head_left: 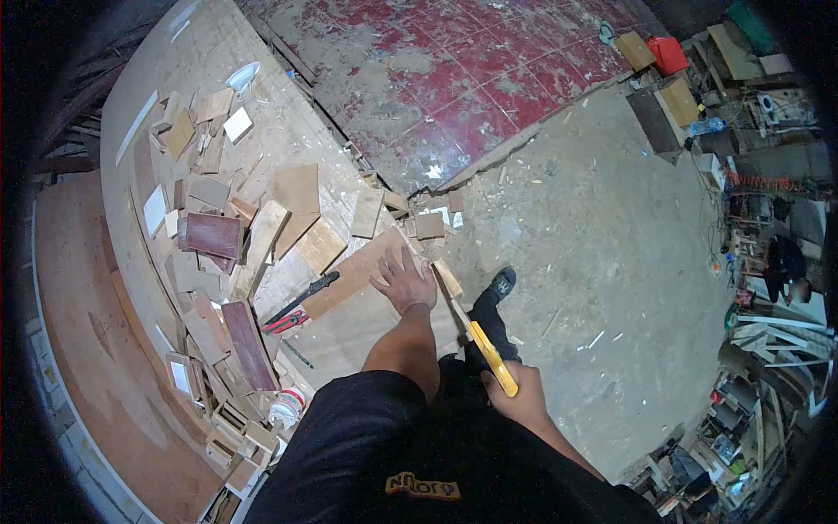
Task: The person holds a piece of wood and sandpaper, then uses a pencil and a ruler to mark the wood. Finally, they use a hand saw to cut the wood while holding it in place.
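My left hand (406, 284) lies flat with fingers spread on a brown wooden board (343, 278) near the edge of the worktable. My right hand (517, 389) is closed around the yellow handle of a hand saw (491, 356). The saw's narrow blade, seen nearly edge-on, points toward the table edge, by a small wood piece (448, 279) just right of my left hand. Whether the blade touches wood cannot be made out. Left of the board lie a long black-handled tool (304, 297) and a red-handled tool (285, 322). A dark pencil-like stick (298, 354) is below them.
Wood offcuts (209, 234) are heaped over the left part of the worktable (223, 44), with a white-and-red container (286, 407) at its near side. My shoe (501, 284) is on the concrete floor (594, 262). Red tiles (454, 79) lie beyond; clutter lines the right side.
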Tool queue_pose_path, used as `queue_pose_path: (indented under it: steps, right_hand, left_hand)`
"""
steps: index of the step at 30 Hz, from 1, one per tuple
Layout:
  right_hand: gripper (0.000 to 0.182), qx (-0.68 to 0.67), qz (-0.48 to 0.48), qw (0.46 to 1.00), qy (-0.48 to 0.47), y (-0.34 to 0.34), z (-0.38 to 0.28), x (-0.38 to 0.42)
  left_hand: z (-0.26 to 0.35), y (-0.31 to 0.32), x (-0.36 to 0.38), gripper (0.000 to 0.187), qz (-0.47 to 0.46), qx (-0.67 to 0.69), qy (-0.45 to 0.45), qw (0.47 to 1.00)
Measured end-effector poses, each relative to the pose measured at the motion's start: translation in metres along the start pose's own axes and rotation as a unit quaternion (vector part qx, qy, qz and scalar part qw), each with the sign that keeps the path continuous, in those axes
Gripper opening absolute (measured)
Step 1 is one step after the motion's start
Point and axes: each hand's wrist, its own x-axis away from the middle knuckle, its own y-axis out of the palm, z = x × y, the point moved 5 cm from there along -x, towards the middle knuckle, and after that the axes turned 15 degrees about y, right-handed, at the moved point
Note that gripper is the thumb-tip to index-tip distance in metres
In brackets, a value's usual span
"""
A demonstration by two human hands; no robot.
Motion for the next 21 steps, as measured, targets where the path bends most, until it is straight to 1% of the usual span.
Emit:
queue_pose_path:
  steps: [1,2,4,5,6,7,8,10,11,13,14,16,17,19,20,21]
  right_hand:
    - [0.029,0.025,0.036,0.999,-0.008,0.006,0.006,-0.008]
    - [0.029,0.023,0.037,0.999,-0.008,0.019,0.017,-0.028]
    - [0.031,0.007,0.023,0.999,-0.028,0.046,0.028,-0.080]
    - [0.032,-0.005,0.028,0.998,-0.047,0.054,0.019,-0.096]
    - [0.033,-0.016,0.034,0.997,-0.069,0.057,0.002,-0.107]
    - [0.032,-0.015,0.036,0.997,-0.065,0.054,-0.008,-0.109]
    - [0.032,-0.023,0.039,0.997,-0.066,0.051,-0.010,-0.104]
    - [0.033,0.028,-0.004,0.999,-0.044,0.050,0.001,-0.088]
    - [0.030,0.066,0.021,0.996,-0.064,0.044,0.009,-0.072]
    - [0.023,-0.036,-0.027,0.999,-0.027,0.015,0.007,-0.022]
    - [0.023,-0.036,-0.025,0.999,-0.023,0.006,0.007,-0.013]
    - [0.016,0.038,-0.007,0.999,0.010,-0.005,0.012,-0.001]
    - [0.021,-0.027,-0.006,0.999,-0.046,0.007,0.017,-0.014]
    - [0.027,0.038,0.001,0.999,-0.024,0.042,0.024,-0.071]
    - [0.028,0.026,0.019,0.999,-0.044,0.055,0.016,-0.091]
    - [0.030,0.015,0.037,0.997,-0.066,0.061,0.007,-0.101]
  left_hand:
    - [0.000,0.000,-0.001,0.064,0.006,0.002,0.002,1.000]
    - [0.001,-0.002,-0.002,0.064,0.007,0.001,0.003,1.000]
    - [0.001,-0.003,-0.001,0.066,-0.046,-0.022,-0.014,0.999]
    - [0.002,-0.006,-0.003,0.066,-0.039,-0.027,-0.007,0.999]
    - [0.003,-0.006,-0.003,0.066,-0.060,-0.025,-0.011,0.998]
    - [0.003,-0.006,-0.002,0.066,-0.082,-0.024,-0.019,0.996]
    - [0.004,-0.008,-0.002,0.066,-0.078,-0.029,-0.013,0.996]
    - [0.003,-0.008,-0.001,0.066,-0.073,-0.019,-0.019,0.997]
    - [0.004,-0.007,-0.005,0.066,-0.068,-0.022,-0.012,0.997]
    - [0.003,-0.007,0.000,0.063,0.012,0.006,0.000,1.000]
    - [0.003,-0.006,-0.001,0.063,0.009,0.007,0.003,1.000]
    - [0.003,-0.006,0.000,0.064,0.017,-0.003,0.006,1.000]
    - [0.005,-0.004,-0.002,0.064,0.020,0.001,0.008,1.000]
    - [0.002,-0.002,0.001,0.063,0.030,-0.004,0.008,1.000]
    - [0.002,-0.004,0.002,0.063,0.030,-0.005,0.010,0.999]
    - [0.001,-0.003,0.001,0.064,-0.012,-0.010,0.000,1.000]
